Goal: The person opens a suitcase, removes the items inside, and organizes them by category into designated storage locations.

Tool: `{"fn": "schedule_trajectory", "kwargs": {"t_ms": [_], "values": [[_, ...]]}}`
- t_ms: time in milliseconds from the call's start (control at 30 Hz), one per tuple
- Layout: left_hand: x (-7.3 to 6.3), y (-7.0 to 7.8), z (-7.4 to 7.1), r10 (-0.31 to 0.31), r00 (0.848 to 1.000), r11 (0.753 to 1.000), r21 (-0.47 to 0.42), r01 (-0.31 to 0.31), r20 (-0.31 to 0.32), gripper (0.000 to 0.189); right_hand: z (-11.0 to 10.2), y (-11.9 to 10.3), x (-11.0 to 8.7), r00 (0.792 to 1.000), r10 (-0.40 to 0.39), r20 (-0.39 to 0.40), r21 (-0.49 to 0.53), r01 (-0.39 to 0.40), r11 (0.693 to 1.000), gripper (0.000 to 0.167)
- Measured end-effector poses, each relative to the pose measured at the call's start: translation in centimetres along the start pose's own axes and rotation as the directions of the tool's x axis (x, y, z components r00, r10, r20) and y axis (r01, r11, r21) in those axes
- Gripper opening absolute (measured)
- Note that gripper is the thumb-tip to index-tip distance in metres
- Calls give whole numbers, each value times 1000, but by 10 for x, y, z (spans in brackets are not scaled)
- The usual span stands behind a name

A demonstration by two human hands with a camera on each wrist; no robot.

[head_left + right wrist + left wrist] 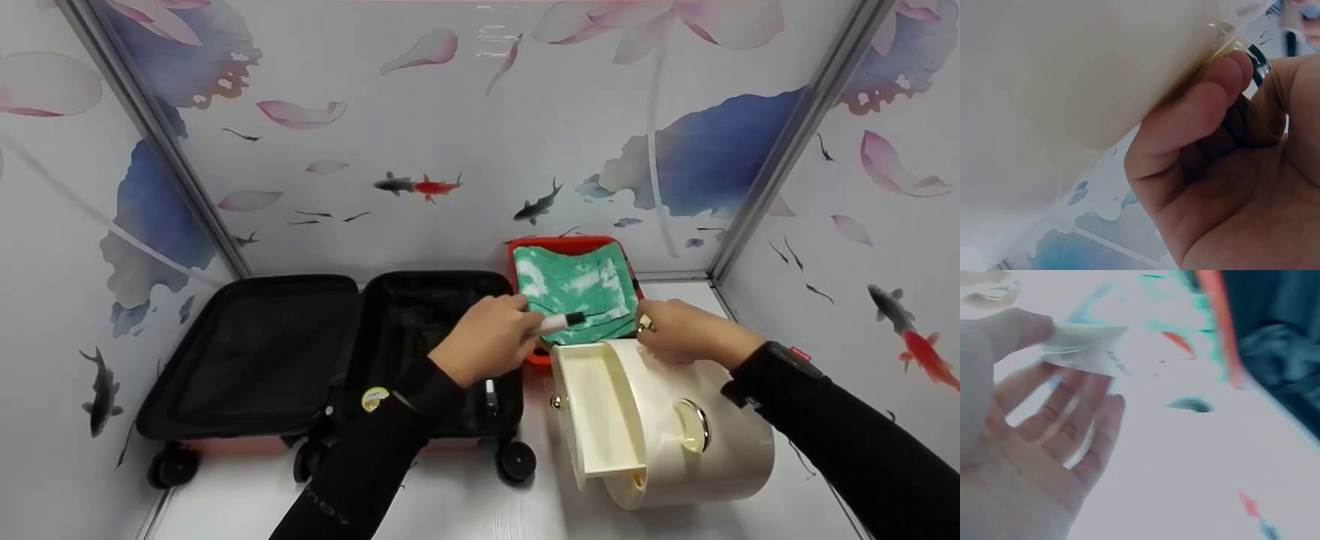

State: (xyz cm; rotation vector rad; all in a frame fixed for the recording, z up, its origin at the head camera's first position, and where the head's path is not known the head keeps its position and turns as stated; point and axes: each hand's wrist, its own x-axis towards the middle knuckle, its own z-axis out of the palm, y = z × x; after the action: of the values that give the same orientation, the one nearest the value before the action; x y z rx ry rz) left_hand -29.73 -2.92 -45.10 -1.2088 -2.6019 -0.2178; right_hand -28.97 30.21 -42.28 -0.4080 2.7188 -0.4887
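Note:
My left hand (487,341) pinches a white marker (555,324) with a black cap, held above the front of a red basket (540,360). In the left wrist view the pinched marker (1084,349) is blurred, with small dark print on its side. My right hand (679,330) curls its fingers round a shiny handle (1258,61) on the cream rounded drawer box (712,472). A shallow drawer (600,412) is pulled out at the box's left, with a round gold knob (556,402) on its front. A second recessed handle (694,425) shows on the box.
An opened black suitcase (259,360) lies to the left, its wheels (516,461) facing me. Another marker (491,396) lies in its right half. Green-and-white folded material (577,289) fills the red basket at the back. Printed wall panels (465,142) enclose the white table (480,510).

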Motion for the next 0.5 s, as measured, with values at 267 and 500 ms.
{"fn": "schedule_trajectory", "kwargs": {"t_ms": [267, 500], "values": [[12, 54, -10, 338, 940, 919, 233, -319, -44, 12, 1, -1, 0, 1000, -6, -8, -15, 5, 1000, 27], [17, 75, 4, 438, 898, 865, 256, -431, 31, 23, 1, -1, 0, 999, -31, -42, -61, 28, 998, 23]]}}
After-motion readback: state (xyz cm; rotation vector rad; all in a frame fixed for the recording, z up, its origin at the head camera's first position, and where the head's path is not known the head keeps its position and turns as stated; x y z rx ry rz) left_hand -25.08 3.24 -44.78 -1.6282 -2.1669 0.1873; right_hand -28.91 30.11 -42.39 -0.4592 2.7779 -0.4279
